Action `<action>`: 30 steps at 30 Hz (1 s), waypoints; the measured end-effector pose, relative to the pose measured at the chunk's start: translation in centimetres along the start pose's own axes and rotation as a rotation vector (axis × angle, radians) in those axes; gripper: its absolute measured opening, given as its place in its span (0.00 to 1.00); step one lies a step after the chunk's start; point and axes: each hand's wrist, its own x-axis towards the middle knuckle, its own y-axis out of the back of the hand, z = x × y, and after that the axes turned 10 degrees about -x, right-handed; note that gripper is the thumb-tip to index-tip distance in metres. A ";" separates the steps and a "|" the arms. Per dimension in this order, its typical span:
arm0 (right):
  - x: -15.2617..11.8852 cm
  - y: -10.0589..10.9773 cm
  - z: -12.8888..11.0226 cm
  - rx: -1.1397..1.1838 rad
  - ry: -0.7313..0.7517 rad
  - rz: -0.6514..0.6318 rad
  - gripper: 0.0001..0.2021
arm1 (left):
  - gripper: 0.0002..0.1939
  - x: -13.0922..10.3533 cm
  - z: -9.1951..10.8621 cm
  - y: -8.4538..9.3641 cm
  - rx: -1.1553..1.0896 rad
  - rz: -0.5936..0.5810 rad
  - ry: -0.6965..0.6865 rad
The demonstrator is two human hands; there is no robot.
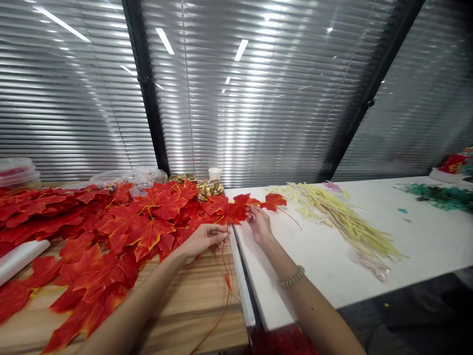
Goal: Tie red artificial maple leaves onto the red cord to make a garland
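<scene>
Red artificial maple leaves (136, 227) lie in a large heap over the wooden table. My left hand (209, 240) is closed in a pinch on a thin red stem (224, 259), which hangs down over the wood with a small red bud (227, 282) on it. To its right, my right hand (257, 222) has curled fingers at a red leaf (240, 208) of a string that reaches over the white table; the fingertips are partly hidden against the leaf. A single leaf (274, 201) with a thin stem lies just beyond that hand.
Yellow-green stems (343, 217) in clear plastic lie across the white table (325, 276). Green foliage (439, 197) is at the far right. A paper cup (215, 173) and gold wrappers (210, 189) stand by the blinds. A gap runs between the two tables.
</scene>
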 end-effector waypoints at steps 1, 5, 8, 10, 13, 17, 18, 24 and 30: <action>0.0 0.0 0.0 -0.003 -0.005 -0.002 0.05 | 0.16 0.0 0.0 0.0 0.003 0.000 -0.001; -0.1 -0.1 -0.1 -0.005 -0.029 -0.010 0.05 | 0.15 0.0 -0.1 0.0 0.017 -0.003 0.000; -0.1 -0.1 0.0 0.002 -0.044 -0.016 0.04 | 0.16 0.1 -0.2 0.0 0.019 -0.012 0.007; -0.1 -0.1 0.0 0.007 -0.052 -0.022 0.04 | 0.17 0.2 -0.2 0.0 0.014 -0.011 0.014; -0.1 -0.1 0.1 0.012 -0.061 -0.035 0.04 | 0.17 0.2 -0.3 -0.1 0.013 -0.004 0.020; 0.0 -0.1 0.1 -0.005 -0.065 -0.047 0.04 | 0.16 0.2 -0.3 -0.1 0.022 -0.010 0.030; -0.1 -0.1 0.1 -0.012 -0.066 -0.049 0.04 | 0.16 0.2 -0.3 -0.2 0.024 -0.014 0.032; -0.3 -0.2 0.1 -0.007 -0.058 -0.068 0.06 | 0.16 0.2 -0.4 -0.1 0.023 -0.036 0.025; -0.4 -0.4 -0.1 -0.002 -0.070 -0.063 0.06 | 0.16 0.3 -0.5 -0.1 0.031 -0.038 0.037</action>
